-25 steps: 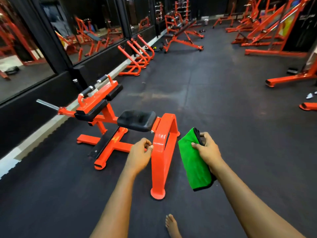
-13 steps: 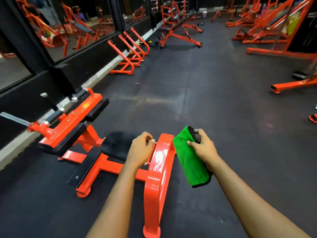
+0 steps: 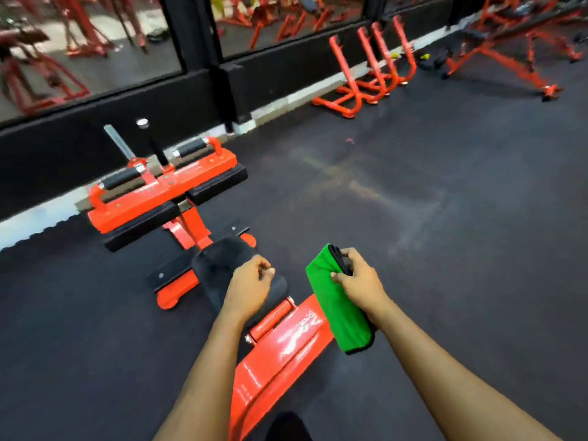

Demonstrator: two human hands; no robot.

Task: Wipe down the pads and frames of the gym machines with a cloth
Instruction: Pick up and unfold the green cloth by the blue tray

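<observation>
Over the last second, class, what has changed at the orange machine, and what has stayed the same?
The left hand moved off the top of the orange frame and forward over the black seat pad, in a loose fist. The person has stepped closer. The right hand still grips the folded green cloth beside the frame.

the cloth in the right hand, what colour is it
Bright green with a black edge, seen in the head view: the cloth held by the right hand.
</observation>
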